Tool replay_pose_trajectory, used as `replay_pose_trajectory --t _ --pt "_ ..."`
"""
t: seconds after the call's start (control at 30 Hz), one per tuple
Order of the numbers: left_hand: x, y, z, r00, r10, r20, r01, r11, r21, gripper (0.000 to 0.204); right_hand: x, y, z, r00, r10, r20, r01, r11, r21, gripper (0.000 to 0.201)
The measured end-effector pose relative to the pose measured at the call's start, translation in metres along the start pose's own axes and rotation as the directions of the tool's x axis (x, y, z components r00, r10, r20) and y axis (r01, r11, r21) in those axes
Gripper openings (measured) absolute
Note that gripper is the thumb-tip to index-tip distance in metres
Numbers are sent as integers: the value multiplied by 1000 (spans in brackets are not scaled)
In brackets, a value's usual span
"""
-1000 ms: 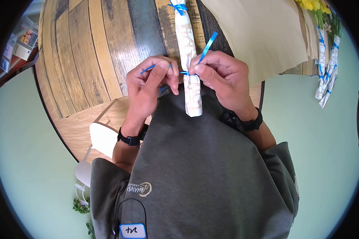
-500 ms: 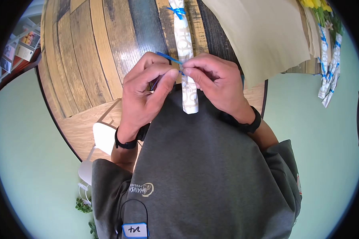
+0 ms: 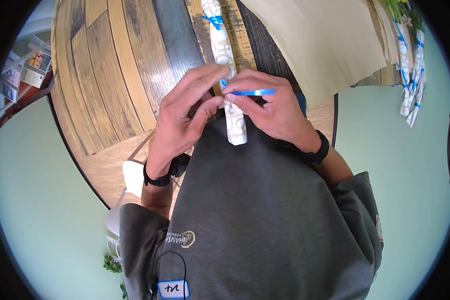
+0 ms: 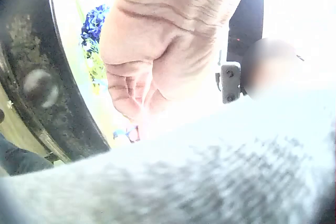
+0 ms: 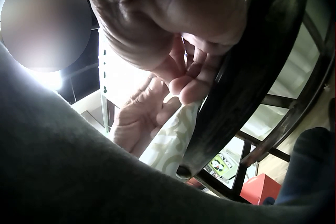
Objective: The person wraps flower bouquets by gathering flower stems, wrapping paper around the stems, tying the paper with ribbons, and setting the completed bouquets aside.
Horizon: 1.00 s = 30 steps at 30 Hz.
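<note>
A long roll wrapped in white patterned paper (image 3: 236, 127) points away from the person's body in the head view, its near end over the dark top. A blue ribbon (image 3: 255, 92) crosses the roll's near part, one strand lying over the right hand's fingers. My right hand (image 3: 275, 107) pinches this ribbon between thumb and forefinger at the roll. From the other side my left hand (image 3: 185, 110) brings its thumb tip against the same spot, forefinger raised above; its hold on the ribbon is partly hidden. Farther up the roll is a blue bow (image 3: 214, 21).
The roll extends over a plank-patterned wooden table (image 3: 130, 65). Brown wrapping paper (image 3: 320, 45) covers its right part. Ribbon-tied wrapped flower stems (image 3: 410, 85) overhang the right edge. A white chair (image 3: 133, 177) stands at the lower left.
The left hand's forefinger has lifted and spread from its thumb. The ribbon strand now lies rightward across the right hand. The roll's far end has shifted left and nearer in view.
</note>
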State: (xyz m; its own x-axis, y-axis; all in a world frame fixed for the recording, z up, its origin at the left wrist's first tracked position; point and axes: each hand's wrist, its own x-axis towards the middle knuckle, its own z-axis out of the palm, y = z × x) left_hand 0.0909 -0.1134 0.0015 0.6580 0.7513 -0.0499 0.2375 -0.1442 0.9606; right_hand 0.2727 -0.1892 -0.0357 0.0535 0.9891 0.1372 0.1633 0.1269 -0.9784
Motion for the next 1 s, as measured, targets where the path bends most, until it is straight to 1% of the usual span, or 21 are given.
replay_pose_trajectory --t 0.03,0.1,0.13,0.2,0.23,0.3,0.33,0.4,0.43,0.47,0.5,0.53,0.57,0.6,0.63,0.67,0.7,0.83,0.9,0.93,1.0 --pt "1 -4 0 1000 1 7 -1 1000 5 36 0 1 -1 1000 1 16 -1 1000 0 13" --pt "2 -18 0 989 105 106 -117 987 109 48 -1 2 0 1000 3 31 -4 1000 6 12" --pt "2 -21 1 989 104 109 -116 987 112 48 -1 1 -1 999 8 46 -8 1000 4 12" --pt "2 -25 6 969 239 71 -248 949 197 49 -2 1 -1 998 14 57 -14 1000 0 13" --pt "2 -26 6 968 241 73 -251 948 196 49 -2 1 0 999 -12 36 11 1000 14 13" --pt "0 -26 6 966 251 63 -259 922 287 32 -3 2 0 999 -37 13 36 999 27 13" --pt "0 -24 7 966 249 65 -257 923 287 32 -3 2 0 1000 -21 2 21 999 24 12" --pt "0 -20 11 969 247 19 -242 924 296 25 -4 2 1 1000 -6 -9 6 1000 25 12" --pt "-3 -20 12 969 244 19 -239 924 297 25 -5 2 3 999 36 -17 -34 997 74 11" --pt "-6 -20 13 977 211 8 -203 929 308 23 -6 1 4 997 77 -23 -74 990 121 10" --pt "-9 -20 14 984 178 -4 -167 933 319 20 -7 0 5 997 77 -21 -74 990 123 10" --pt "-11 -17 14 984 177 -6 -165 933 321 20 -7 -2 6 991 129 -35 -123 981 148 10" --pt "-13 -15 14 988 154 6 -147 931 335 25 -6 -3 6 982 182 -49 -171 970 173 10" --pt "-14 -14 14 991 132 17 -130 928 349 30 -6 -3 6 982 181 -47 -170 970 172 10" --pt "-14 -15 16 991 132 16 -129 928 349 30 -6 -4 5 974 222 -40 -212 962 172 10" --pt "-13 -18 17 986 167 -2 -156 926 344 27 -7 -5 5 964 265 -34 -255 952 171 11" --pt "-12 -20 18 979 201 -20 -182 923 340 24 -7 -6 5 963 266 -34 -257 951 170 11" --pt "-11 -25 20 977 210 -31 -185 915 358 21 -5 -12 4 950 310 -35 -296 931 212 11" --pt "-12 -27 22 979 190 -77 -160 941 298 16 -5 -13 3 941 337 -37 -321 921 221 12" --pt "-12 -26 22 979 191 -71 -162 942 295 16 -5 -13 2 944 331 -22 -319 924 213 14" --pt "-13 -22 22 994 45 -98 -22 974 224 11 -5 -13 2 946 325 -9 -316 927 204 16"
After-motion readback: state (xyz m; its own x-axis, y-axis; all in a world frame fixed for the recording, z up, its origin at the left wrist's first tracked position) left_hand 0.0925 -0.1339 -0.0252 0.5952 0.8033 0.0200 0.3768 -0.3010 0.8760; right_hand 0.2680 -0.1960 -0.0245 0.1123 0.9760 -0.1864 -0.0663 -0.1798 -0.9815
